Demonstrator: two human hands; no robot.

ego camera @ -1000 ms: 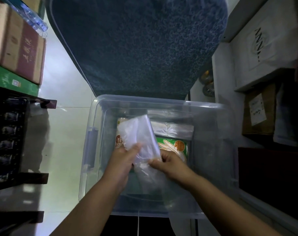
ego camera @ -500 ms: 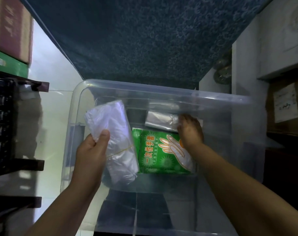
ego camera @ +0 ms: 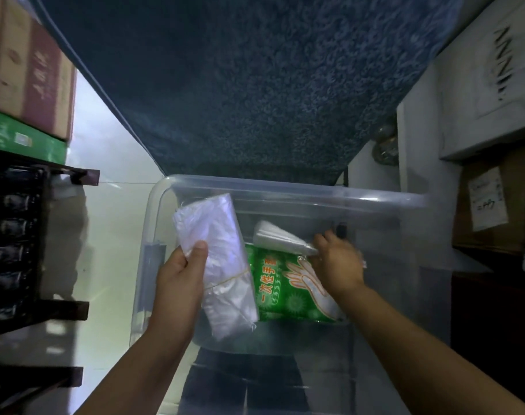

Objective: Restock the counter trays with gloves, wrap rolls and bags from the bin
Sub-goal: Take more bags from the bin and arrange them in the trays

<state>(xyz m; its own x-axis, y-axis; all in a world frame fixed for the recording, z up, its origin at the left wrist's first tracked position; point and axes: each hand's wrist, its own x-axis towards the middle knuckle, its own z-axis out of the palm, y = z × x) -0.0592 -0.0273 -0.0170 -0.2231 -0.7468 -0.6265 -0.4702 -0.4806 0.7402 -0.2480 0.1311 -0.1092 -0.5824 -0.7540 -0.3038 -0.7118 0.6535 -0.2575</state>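
Newly skewed at centre frame, the limp, slippery bag pack (ego camera: 280,238), best pinched endwise, meets my blurred right hand (ego camera: 338,263), grip untellable; left hand (ego camera: 177,275) clutches banded bags (ego camera: 225,265).

— What does the bin (ego camera: 285,190) look like?

— A clear plastic tub with an open top. A green glove packet (ego camera: 285,292) lies flat on its floor, printed with pale hand outlines and white lettering (a wrist covers its right corner).

— And the bags?

— A bundle of clear bags (ego camera: 219,265), folded long and bound with a thin rubber band, is tilted above the bin's left side. The left hand (ego camera: 180,277) holds it, thumb on its face. A flat clear pack (ego camera: 280,238) slants just beyond the glove packet, near the far wall, and the right hand (ego camera: 339,262) grips its right end.
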